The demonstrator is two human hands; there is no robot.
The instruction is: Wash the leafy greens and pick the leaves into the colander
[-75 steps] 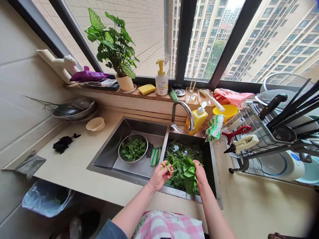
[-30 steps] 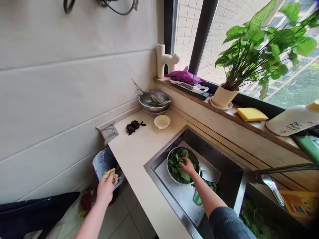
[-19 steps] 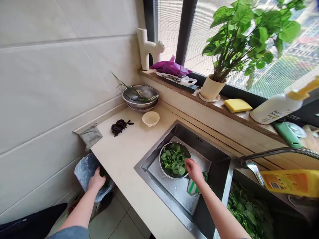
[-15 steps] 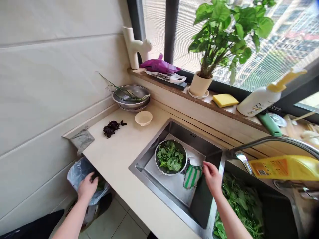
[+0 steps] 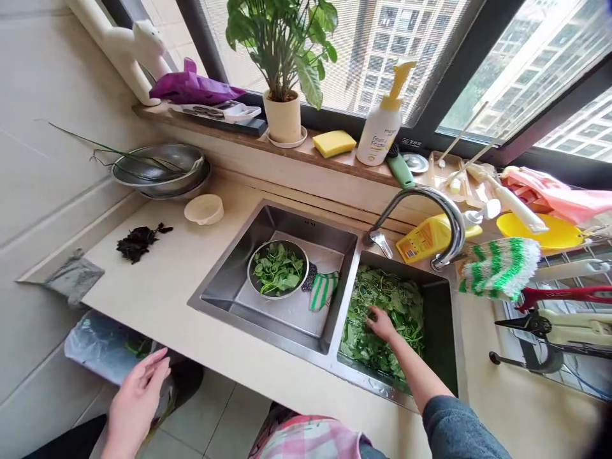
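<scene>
My left hand [image 5: 138,396] is open beside a trash bag [image 5: 95,344], fingers stretched out with nothing in them. Some green scraps [image 5: 138,345] show inside the bag. In the right basin, my right hand [image 5: 381,324] touches the leafy greens [image 5: 396,296], which lie in water. Its fingers look slightly apart, with the tips among the leaves. A round bowl [image 5: 250,280] of picked leaves [image 5: 280,268] sits in the left basin [image 5: 268,319]. Against that bowl's right side lie a green-and-white striped cloth [image 5: 324,291] and a dark scrubber [image 5: 309,278].
A curved faucet [image 5: 447,204] arches over the right basin. Dark wilted leaves [image 5: 137,243], a small cream bowl [image 5: 204,209] and metal bowls [image 5: 160,185] stand on the left counter. A potted plant [image 5: 283,118] and soap bottle [image 5: 380,131] line the sill. Scissors [image 5: 549,326] lie at right.
The view has swung right. My right hand has moved from beside the striped cloth into the greens in the right basin. My left hand has come out of the trash bag and opened.
</scene>
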